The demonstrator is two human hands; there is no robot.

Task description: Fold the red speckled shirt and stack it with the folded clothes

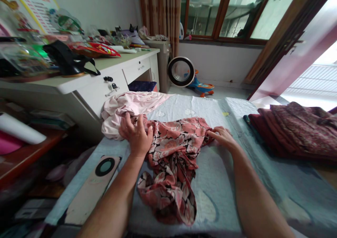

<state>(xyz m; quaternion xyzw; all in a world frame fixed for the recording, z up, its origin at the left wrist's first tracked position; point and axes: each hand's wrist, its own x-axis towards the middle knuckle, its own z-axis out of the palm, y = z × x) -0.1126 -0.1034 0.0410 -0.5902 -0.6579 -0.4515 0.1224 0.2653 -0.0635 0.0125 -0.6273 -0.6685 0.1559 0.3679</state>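
Head view: we have the floral garment lying crumpled on the pale blue padded cover that spreads over the work surface, its upper part roughly flattened and its lower part trailing toward us in a twisted bunch. Our left hand rests palm-down on the garment's left upper edge, fingers spread wide and pressing, not pinching; just beyond that edge a pale pink garment lies heaped, touching the floral one. Our right hand sits at the garment's right upper corner, fingers close together and flat on the cloth; whether they nip a fold we cannot tell. A phone lies face-down left of the garment, near but apart; folded dark red cloth is stacked well to the garment's right. The white desk stands beyond the garment, to the left. Judgement: the step looks like smoothing and squaring the upper part. To do it well, we would keep the left palm anchoring, draw the right side outward to take up slack, then untwist the bunched lower part before any fold. Keep the pink cloth from getting caught under the edge.
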